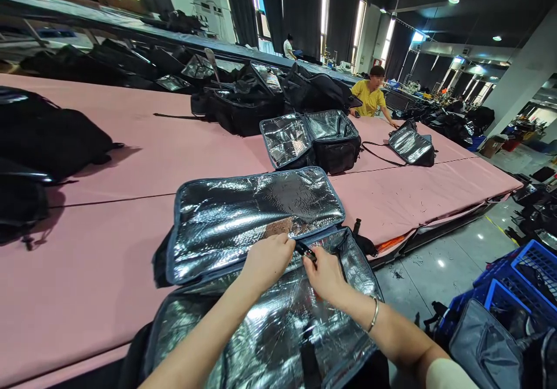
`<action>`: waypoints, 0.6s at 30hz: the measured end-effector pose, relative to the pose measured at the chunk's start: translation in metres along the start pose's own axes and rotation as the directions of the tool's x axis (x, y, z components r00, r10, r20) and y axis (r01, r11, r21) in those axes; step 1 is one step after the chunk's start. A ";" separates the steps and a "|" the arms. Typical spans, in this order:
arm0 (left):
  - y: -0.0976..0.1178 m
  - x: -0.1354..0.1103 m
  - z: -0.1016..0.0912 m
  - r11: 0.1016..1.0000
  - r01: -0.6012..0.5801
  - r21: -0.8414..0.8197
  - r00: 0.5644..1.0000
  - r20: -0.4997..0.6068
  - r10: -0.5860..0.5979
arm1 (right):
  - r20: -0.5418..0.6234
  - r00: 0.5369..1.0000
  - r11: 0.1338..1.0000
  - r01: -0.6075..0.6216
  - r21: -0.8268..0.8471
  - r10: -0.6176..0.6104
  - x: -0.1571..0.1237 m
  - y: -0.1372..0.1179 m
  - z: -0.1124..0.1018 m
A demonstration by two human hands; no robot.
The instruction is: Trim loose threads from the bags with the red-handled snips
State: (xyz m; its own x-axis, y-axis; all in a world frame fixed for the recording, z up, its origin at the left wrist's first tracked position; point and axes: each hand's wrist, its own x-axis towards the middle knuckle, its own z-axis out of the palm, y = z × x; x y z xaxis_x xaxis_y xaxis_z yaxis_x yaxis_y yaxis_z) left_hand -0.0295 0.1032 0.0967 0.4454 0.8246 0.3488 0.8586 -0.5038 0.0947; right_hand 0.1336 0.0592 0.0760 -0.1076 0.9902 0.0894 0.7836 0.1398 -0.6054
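An insulated bag (287,313) with a shiny silver foil lining lies open in front of me. Its foil-lined lid (256,220) is folded back on the table side. My left hand (270,261) is closed on one end of a short black strap (304,251), above the lining near the lid's hinge edge. On the strap's other end, my right hand (326,273) pinches with thumb and fingers; small details between the fingertips are hidden. A second black strap (310,360) lies inside the bag, closer to me.
Another open foil-lined bag (337,154) stands beyond mine on the pink-covered table (122,244). Black bags (52,133) lie to the left. A person in yellow (369,96) handles a small bag (411,145) farther off. Blue crates (491,287) stand on the floor at right.
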 end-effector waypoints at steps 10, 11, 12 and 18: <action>-0.022 -0.023 0.008 0.892 0.327 -0.313 0.926 -0.084 -0.368 | 0.160 0.985 0.989 0.089 -0.114 -0.070 0.005 -0.007 -0.021; -0.024 -0.024 0.008 0.868 0.350 -0.352 0.913 -0.078 -0.399 | 0.186 0.980 0.989 0.095 -0.116 -0.072 0.006 -0.010 -0.024; -0.026 -0.026 0.008 0.847 0.364 -0.388 0.904 -0.072 -0.422 | 0.206 0.976 0.987 0.102 -0.127 -0.075 0.007 -0.013 -0.026; -0.022 -0.027 0.009 0.777 0.353 -0.522 0.889 -0.070 -0.452 | 0.240 0.966 0.956 0.156 -0.249 -0.095 0.012 -0.031 -0.027</action>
State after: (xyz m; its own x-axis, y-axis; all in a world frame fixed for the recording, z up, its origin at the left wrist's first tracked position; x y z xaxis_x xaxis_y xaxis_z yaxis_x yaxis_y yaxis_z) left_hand -0.0586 0.0941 0.0768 -0.0093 0.9431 0.3325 0.6918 -0.2340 0.6831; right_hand 0.1247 0.0663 0.1167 -0.3252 0.9445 -0.0461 0.8845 0.2866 -0.3680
